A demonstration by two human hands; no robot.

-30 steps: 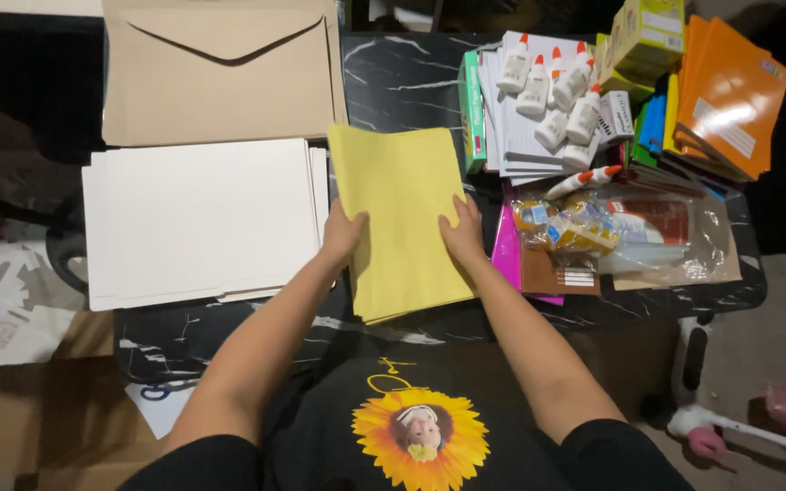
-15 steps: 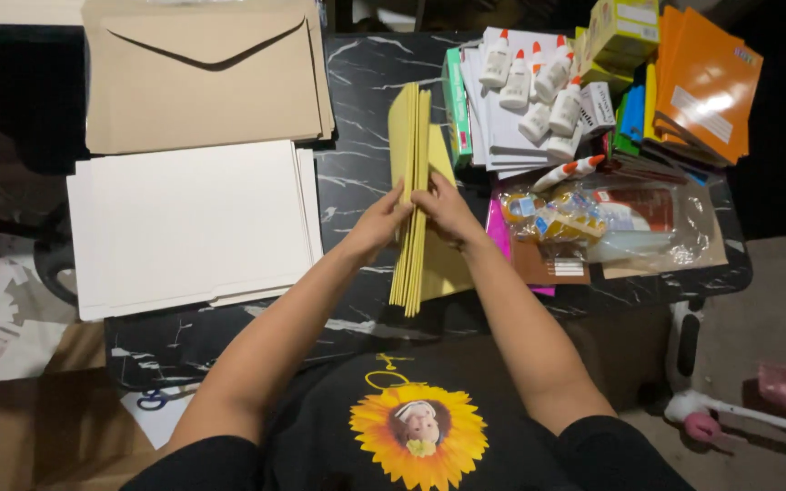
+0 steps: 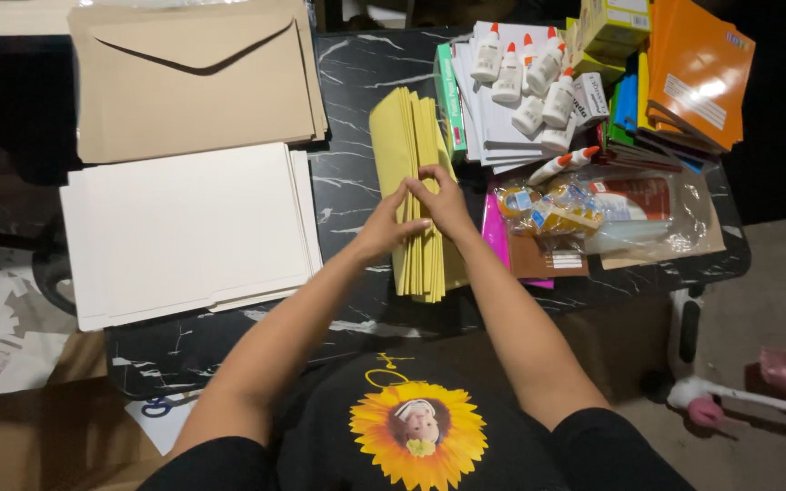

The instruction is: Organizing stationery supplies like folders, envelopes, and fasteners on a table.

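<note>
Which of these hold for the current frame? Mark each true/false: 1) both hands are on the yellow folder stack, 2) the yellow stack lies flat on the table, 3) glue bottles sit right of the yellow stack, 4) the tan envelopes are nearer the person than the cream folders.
1) True: the left hand and right hand both grip the yellow folder stack.
2) False: it stands on edge on the black marble table.
3) True: white glue bottles lie on papers to its right.
4) False: the tan envelopes lie beyond the cream folders, farther from the person.
</note>
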